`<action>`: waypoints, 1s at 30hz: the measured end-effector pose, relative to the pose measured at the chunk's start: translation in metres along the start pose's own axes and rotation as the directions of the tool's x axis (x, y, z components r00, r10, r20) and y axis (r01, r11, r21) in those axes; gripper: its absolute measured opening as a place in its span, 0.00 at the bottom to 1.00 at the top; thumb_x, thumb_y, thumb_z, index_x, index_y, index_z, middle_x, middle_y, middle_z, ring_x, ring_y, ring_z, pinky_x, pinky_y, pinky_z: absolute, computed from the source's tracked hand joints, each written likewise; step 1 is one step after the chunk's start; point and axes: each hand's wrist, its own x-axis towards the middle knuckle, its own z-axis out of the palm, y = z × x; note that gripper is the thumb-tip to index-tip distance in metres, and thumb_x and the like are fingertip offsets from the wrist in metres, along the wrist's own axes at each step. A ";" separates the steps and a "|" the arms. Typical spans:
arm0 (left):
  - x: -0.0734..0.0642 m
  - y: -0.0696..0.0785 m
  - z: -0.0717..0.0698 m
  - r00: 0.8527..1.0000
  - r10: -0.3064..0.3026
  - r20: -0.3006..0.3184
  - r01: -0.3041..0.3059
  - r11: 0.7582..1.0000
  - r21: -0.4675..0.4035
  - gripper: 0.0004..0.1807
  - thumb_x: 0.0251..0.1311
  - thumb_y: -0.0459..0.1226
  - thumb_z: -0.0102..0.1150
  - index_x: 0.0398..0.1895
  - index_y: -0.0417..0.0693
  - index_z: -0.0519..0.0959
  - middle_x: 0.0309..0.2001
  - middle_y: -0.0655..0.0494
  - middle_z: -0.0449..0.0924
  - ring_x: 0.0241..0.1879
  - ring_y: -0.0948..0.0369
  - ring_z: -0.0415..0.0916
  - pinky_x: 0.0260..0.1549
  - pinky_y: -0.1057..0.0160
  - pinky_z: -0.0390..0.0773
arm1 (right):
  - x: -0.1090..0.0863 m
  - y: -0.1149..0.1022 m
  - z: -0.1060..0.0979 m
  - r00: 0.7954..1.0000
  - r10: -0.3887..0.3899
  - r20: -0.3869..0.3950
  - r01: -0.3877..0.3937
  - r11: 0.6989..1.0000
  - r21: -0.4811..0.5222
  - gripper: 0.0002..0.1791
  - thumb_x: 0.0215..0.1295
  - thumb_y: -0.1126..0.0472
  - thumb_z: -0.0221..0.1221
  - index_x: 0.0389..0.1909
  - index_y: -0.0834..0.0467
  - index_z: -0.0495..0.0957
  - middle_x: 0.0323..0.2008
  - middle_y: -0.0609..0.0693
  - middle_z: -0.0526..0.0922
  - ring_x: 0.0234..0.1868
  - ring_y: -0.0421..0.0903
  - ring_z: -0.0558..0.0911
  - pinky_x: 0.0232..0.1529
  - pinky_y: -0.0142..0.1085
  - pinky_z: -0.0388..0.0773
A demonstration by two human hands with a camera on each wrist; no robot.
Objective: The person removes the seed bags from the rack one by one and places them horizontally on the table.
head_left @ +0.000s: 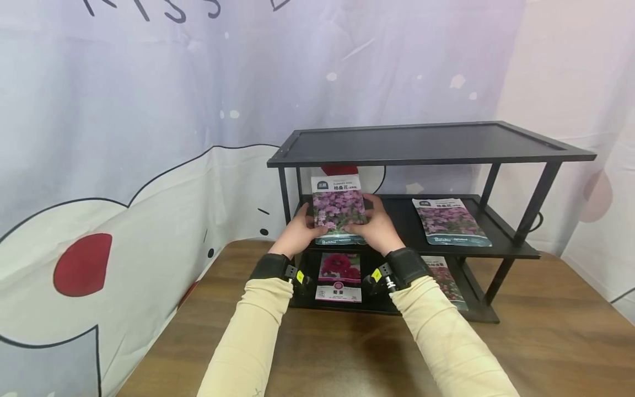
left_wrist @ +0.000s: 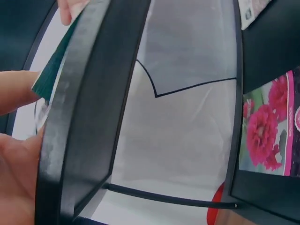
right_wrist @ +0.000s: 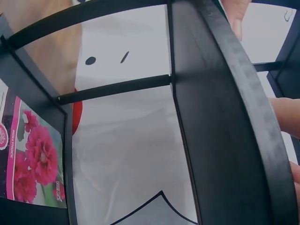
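Note:
A flower seed packet (head_left: 339, 212) with purple blossoms and a teal bottom band stands tilted back at the middle tier's left end. My left hand (head_left: 297, 232) grips its left edge, thumb across the front. On the opposite edge, my right hand (head_left: 379, 227) holds it the same way. In the left wrist view the packet's teal corner (left_wrist: 52, 75) shows between fingers and thumb, partly behind the shelf's edge. The right wrist view catches only some fingers (right_wrist: 287, 115) beyond that edge. Below, a packet with deep pink flowers (head_left: 339, 269) lies on the bottom tier.
The black three-tier rack (head_left: 431, 144) stands on a wooden table (head_left: 317, 353); its top panel overhangs my hands. Another purple-flower packet (head_left: 450, 221) lies at the middle tier's right, with a red-flower packet (head_left: 445, 278) beneath. A printed cloth (head_left: 163, 110) hangs behind.

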 end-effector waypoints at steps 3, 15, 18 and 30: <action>0.001 -0.002 -0.002 1.000 0.009 0.023 -0.007 0.997 -0.073 0.43 0.61 0.38 0.57 0.71 0.37 0.43 0.56 0.40 0.71 0.57 0.51 0.68 0.56 0.52 0.66 | 0.000 0.001 -0.001 1.000 0.021 0.016 -0.021 0.999 0.025 0.50 0.56 0.61 0.65 0.71 0.55 0.42 0.46 0.62 0.76 0.35 0.50 0.77 0.35 0.40 0.71; 0.000 -0.002 -0.003 0.999 -0.038 0.014 0.040 0.993 -0.115 0.35 0.59 0.43 0.58 0.65 0.35 0.60 0.58 0.41 0.70 0.59 0.50 0.66 0.57 0.50 0.64 | -0.002 0.003 -0.009 0.995 0.074 0.061 -0.081 0.990 0.118 0.44 0.59 0.57 0.62 0.70 0.60 0.48 0.66 0.68 0.54 0.65 0.60 0.59 0.59 0.54 0.61; 0.000 -0.002 -0.003 0.999 -0.039 0.010 0.040 0.991 -0.127 0.36 0.59 0.44 0.58 0.66 0.35 0.59 0.58 0.41 0.70 0.60 0.50 0.65 0.57 0.50 0.64 | -0.002 0.003 -0.009 0.996 0.070 0.059 -0.077 0.990 0.119 0.43 0.59 0.57 0.62 0.70 0.61 0.49 0.65 0.68 0.55 0.64 0.60 0.59 0.59 0.54 0.61; 0.000 -0.004 -0.003 0.999 -0.014 -0.032 0.009 0.990 -0.140 0.30 0.59 0.43 0.59 0.61 0.35 0.66 0.54 0.42 0.74 0.56 0.51 0.69 0.56 0.52 0.65 | 0.000 0.004 -0.009 0.996 0.067 0.054 -0.075 0.984 0.161 0.38 0.62 0.59 0.59 0.68 0.62 0.52 0.62 0.67 0.61 0.60 0.60 0.65 0.58 0.53 0.63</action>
